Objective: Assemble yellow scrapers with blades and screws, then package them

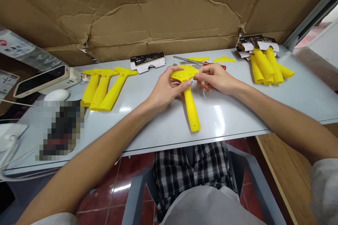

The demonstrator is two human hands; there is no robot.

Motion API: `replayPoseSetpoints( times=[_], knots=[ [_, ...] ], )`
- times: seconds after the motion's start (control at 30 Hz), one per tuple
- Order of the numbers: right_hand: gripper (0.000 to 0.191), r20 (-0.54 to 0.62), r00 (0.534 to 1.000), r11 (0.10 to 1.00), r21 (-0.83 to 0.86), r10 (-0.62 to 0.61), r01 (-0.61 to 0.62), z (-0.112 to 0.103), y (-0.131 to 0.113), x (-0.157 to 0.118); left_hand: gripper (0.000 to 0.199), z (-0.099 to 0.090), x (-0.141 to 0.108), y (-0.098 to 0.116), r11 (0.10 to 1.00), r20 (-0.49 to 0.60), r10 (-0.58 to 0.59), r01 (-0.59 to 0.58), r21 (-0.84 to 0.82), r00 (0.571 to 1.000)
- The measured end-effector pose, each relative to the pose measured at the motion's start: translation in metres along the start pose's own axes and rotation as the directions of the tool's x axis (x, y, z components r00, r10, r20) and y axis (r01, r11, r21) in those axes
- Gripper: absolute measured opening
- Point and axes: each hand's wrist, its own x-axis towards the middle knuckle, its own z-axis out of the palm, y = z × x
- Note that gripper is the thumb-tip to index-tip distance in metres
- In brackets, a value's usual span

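Yellow plastic runs along your table point(163, 126). At the far left, though, a phone point(39, 81) leans on its edge with a white mouse point(56, 95) near it; next come three loose scrapers point(100, 93), lying side by side with their heads away from you. Beyond them a black-and-white card sleeve point(148, 62) lies by the cardboard wall point(169, 17).

Your left hand point(164, 88) is clamped around the head and neck of the held scraper point(190, 102), thumb in front. It is over the middle of the table, handle pointing towards you; I cannot tell whether the handle's end touches the surface. Just behind lie a red-handled screwdriver point(206, 63) and two flat yellow pieces point(224, 59).

Your right hand point(213, 77) is at the right end of the head, thumb and fingertips drawn close; I cannot tell whether they are clamped on the head itself or on some small part. The step in hand looks like fine fingertip work there. The next move seems to call for a firm left hold against twisting, and light, exact pressure from the right.

Well apart, at the far right, sits a bunch of carded scrapers point(264, 64).
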Motion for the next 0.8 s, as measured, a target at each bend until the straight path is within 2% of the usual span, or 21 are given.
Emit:
replayPoseSetpoints(
  times=[0.1, 0.17, 0.27, 0.4, 0.5, 0.57, 0.7, 0.8],
  knots=[
    [0.039, -0.049, 0.999, 1.0, -0.004, 0.001, -0.001, 0.0, -0.002, 0.0, 0.047, -0.001, 0.002, 0.001, 0.996, 0.036, -0.015, 0.018, -0.089, 0.999],
    [0.039, -0.068, 0.998, 0.999, -0.035, -0.007, 0.005, -0.002, -0.005, 0.0, 0.046, -0.004, 0.005, 0.002, 0.99, 0.045, 0.007, 0.0, -0.143, 0.999],
    [0.039, -0.064, 0.998, 0.997, -0.071, -0.005, 0.0, -0.007, -0.008, 0.0, 0.051, -0.013, 0.012, 0.002, 0.983, -0.001, 0.058, -0.057, -0.177, 0.998],
    [0.04, 0.05, 0.997, 0.993, -0.1, 0.061, -0.055, -0.008, -0.008, -0.002, 0.055, -0.023, 0.018, 0.003, 0.978, -0.101, 0.074, -0.092, -0.187, 0.992],
    [0.036, 0.149, 0.985, 0.991, -0.116, 0.091, -0.074, 0.0, -0.008, -0.007, 0.055, -0.02, 0.015, 0.005, 0.98, -0.135, 0.064, -0.088, -0.18, 0.989],
    [0.035, 0.166, 0.982, 0.993, -0.095, 0.09, -0.075, 0.006, -0.007, -0.01, 0.057, -0.015, 0.012, 0.006, 0.981, -0.126, 0.06, -0.082, -0.173, 0.99],
    [0.031, 0.14, 0.986, 0.996, -0.015, 0.089, -0.088, 0.009, -0.008, -0.01, 0.053, -0.013, 0.013, 0.008, 0.989, -0.106, 0.042, -0.056, -0.139, 0.994],
    [0.028, 0.044, 0.993, 0.991, 0.066, 0.112, -0.115, 0.003, -0.009, -0.006, 0.037, -0.023, 0.019, 0.007, 0.997, -0.176, 0.069, -0.074, -0.019, 0.982]
  ],
)
